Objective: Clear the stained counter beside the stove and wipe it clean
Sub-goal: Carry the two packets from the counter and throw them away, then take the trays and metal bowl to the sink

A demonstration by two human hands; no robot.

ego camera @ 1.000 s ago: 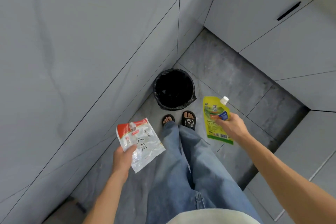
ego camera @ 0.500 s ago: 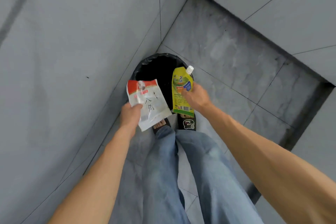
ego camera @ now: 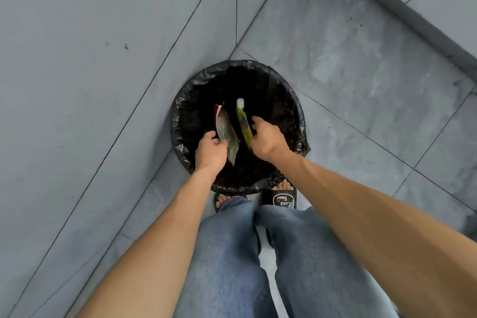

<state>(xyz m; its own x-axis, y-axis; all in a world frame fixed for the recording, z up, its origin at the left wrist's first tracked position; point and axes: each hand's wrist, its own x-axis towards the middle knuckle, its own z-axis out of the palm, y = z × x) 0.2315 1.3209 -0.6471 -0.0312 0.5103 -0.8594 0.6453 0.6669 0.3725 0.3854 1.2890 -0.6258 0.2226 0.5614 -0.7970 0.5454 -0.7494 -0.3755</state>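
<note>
Both of your hands are over the mouth of the round waste bin lined with a black plastic bag [ego camera: 180, 121], which stands on the grey tiled floor [ego camera: 361, 64] in the corner against the grey panelled wall [ego camera: 90, 59].

Your left hand [ego camera: 210, 151] pinches the flat clear plastic packet with a red top edge [ego camera: 225, 128] by its lower part, fingers curled round it. The packet rises from your fingers over the dark opening, turned nearly edge-on.

Your right hand [ego camera: 265, 138] grips the yellow-green squeeze pouch with a white screw cap [ego camera: 244, 124], fingers curled round its lower half. The cap points away from your fingers, toward the far rim. The pouch stands just beside the packet without touching it.

Below your wrists, your blue jeans [ego camera: 232, 253] and black slide sandals [ego camera: 282, 197] are at the bin's near rim.
</note>
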